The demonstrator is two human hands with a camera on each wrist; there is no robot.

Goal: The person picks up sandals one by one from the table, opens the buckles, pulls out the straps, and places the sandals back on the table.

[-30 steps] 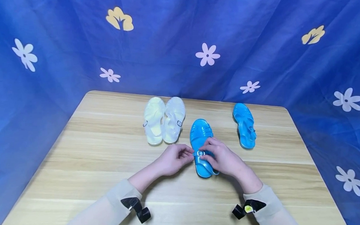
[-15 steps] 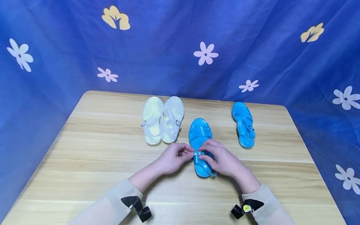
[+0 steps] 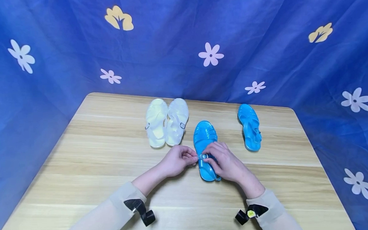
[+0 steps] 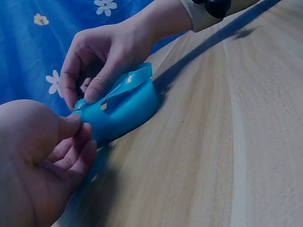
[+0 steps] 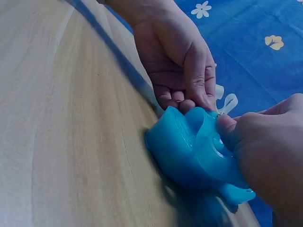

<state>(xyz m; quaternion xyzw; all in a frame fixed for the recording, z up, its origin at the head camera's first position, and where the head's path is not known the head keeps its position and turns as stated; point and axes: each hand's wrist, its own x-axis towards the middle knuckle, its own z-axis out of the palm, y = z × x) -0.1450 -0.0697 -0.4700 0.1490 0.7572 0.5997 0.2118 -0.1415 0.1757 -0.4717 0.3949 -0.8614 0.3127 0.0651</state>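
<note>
The translucent blue jelly sandal (image 3: 206, 151) lies between both hands: left hand (image 3: 176, 161) and right hand (image 3: 223, 162) pinch its strap (at the metal buckle (image 3: 203, 156)).

You have a light wooden table (image 3: 97, 165) before you. On it lie a pair of white sandals (image 3: 167, 121) side by side, one blue sandal (image 3: 205, 141) near the middle, and another blue sandal (image 3: 249, 127) farther right.
</note>
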